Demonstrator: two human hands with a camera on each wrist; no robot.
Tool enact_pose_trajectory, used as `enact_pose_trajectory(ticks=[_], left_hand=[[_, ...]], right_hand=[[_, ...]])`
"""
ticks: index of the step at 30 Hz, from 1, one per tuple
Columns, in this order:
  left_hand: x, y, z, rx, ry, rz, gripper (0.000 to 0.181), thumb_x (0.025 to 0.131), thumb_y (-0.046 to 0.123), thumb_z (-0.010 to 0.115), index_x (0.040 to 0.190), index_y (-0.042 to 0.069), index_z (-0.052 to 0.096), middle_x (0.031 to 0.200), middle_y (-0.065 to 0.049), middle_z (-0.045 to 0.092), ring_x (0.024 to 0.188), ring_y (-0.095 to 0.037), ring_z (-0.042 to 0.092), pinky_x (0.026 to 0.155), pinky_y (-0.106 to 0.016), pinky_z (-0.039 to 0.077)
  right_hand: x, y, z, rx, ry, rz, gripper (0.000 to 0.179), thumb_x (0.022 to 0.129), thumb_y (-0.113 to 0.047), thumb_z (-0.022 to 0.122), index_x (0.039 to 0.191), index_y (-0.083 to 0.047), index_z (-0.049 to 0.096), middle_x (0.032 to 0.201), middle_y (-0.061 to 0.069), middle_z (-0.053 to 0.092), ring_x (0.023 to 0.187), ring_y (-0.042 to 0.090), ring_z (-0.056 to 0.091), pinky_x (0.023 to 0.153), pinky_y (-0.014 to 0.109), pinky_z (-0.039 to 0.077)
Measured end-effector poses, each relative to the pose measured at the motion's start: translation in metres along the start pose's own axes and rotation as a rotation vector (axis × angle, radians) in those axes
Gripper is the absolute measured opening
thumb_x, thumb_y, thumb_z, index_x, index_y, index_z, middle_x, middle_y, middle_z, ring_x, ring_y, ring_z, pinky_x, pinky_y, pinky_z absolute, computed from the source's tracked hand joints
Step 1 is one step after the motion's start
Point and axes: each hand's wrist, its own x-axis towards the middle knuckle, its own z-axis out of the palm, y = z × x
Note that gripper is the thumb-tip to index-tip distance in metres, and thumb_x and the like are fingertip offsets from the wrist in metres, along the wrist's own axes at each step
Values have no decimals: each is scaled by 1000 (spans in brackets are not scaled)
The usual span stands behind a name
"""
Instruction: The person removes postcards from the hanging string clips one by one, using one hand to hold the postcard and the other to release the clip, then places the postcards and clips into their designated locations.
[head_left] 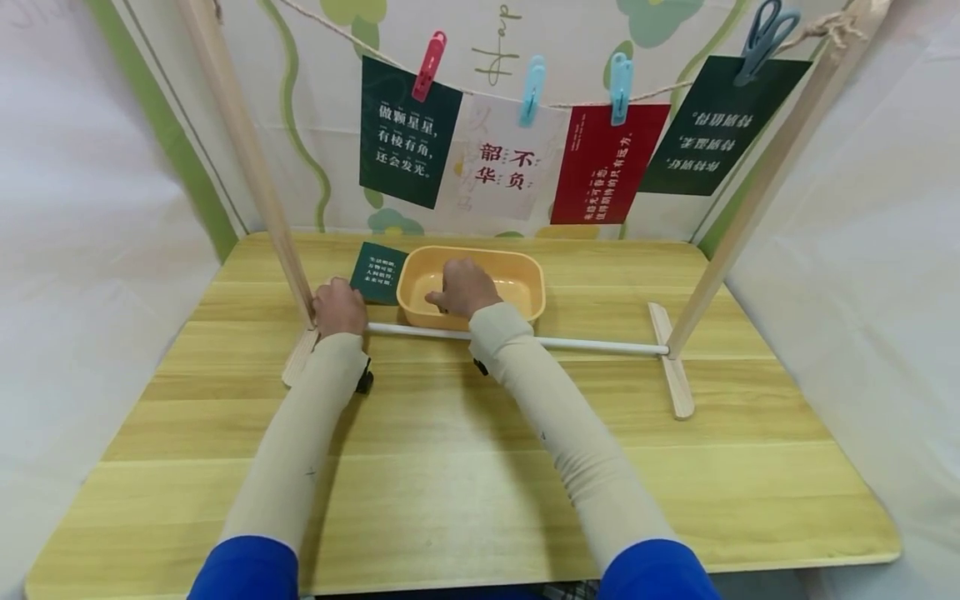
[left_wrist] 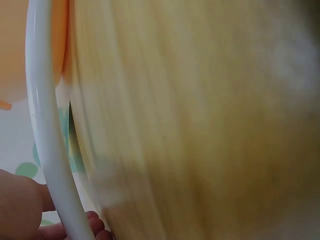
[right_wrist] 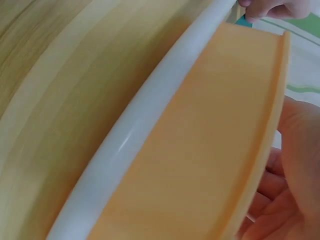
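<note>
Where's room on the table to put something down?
The table is bare between the sleeves, in front of the white rod, and right of the right wooden foot. Behind the rod there's a patch between the yellow tray and that foot. Crowded: by the left hand, green card and right hand.

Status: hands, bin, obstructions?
Right hand inside yellow bin, grip unclear. Left hand by left end of white rod. Green card lying beside bin. Rod runs along bin's near side.

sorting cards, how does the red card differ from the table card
The red card hangs by a blue clip; the table card lies beside the tub. The table card is dark green, unlike the red card. The red card's writing runs sideways; the table card's reads upright. Both carry pale characters.
</note>
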Motion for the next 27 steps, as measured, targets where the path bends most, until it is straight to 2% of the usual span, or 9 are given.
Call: enact_pose_trajectory(ticks=[2, 5, 9, 11, 14, 18, 23, 25, 27], left_hand=[[0, 0, 1, 9, 2, 1, 36, 111, 15, 51, 126, -15, 63, 122, -37, 66, 111, -52, 66, 98, -60, 57], [-1, 0, 2, 16, 16, 8, 36, 110, 15, 52, 126, -15, 62, 122, -38, 65, 111, -52, 66, 98, -60, 57], [-1, -1, 1, 21, 40, 34, 36, 110, 16, 54, 125, -16, 61, 121, -38, 64, 112, -52, 66, 99, -59, 57], [0, -1, 0, 20, 43, 45, 36, 110, 16, 54, 125, -16, 61, 121, -38, 64, 112, -51, 66, 100, -59, 57], [1, -1, -2, 11, 34, 50, 37, 111, 17, 53, 125, -16, 61, 120, -37, 64, 112, -50, 67, 99, -58, 58], [3, -2, -5, -10, 8, 50, 35, 111, 18, 51, 120, -14, 62, 115, -35, 65, 106, -48, 68, 93, -57, 59], [4, -2, -9, -22, 5, 62, 35, 110, 21, 52, 99, -9, 66, 97, -29, 68, 85, -41, 68, 78, -54, 59], [3, -1, -10, -29, 10, 72, 36, 109, 21, 53, 89, -6, 64, 87, -25, 66, 74, -37, 65, 70, -51, 57], [3, -1, -11, -39, 13, 86, 37, 108, 21, 53, 80, -2, 60, 77, -20, 61, 65, -32, 59, 63, -47, 53]], right_hand=[[1, 1, 1, -12, 2, 11, 45, 96, -43, 79, 62, -13, 73, 51, -1, 63, 44, 10, 52, 47, 25, 45], [1, 1, 2, -15, 3, 23, 50, 95, -45, 79, 62, -12, 62, 50, -3, 47, 45, 9, 40, 45, 24, 36], [1, -1, -2, -21, 18, 14, 58, 96, -46, 77, 62, -14, 43, 59, -4, 25, 51, 10, 22, 48, 26, 22], [1, -2, -6, -26, 30, 0, 60, 97, -45, 76, 62, -14, 39, 60, -4, 22, 52, 10, 19, 49, 26, 20], [1, -4, -11, -11, 51, -24, 57, 98, -43, 76, 64, -14, 40, 63, -4, 23, 55, 10, 20, 52, 26, 20], [-2, -7, -18, 35, 81, -61, 45, 98, -39, 77, 74, -9, 54, 69, -2, 33, 60, 13, 30, 57, 27, 27], [-6, -9, -21, 47, 112, -108, 36, 98, -38, 76, 97, -2, 71, 83, 4, 60, 71, 16, 49, 65, 26, 40], [-8, -10, -22, 58, 114, -126, 37, 99, -38, 76, 99, -1, 72, 85, 6, 62, 72, 17, 50, 65, 27, 41], [-11, -10, -23, 71, 111, -138, 37, 100, -37, 75, 97, -1, 72, 82, 5, 58, 71, 16, 48, 65, 27, 40]])
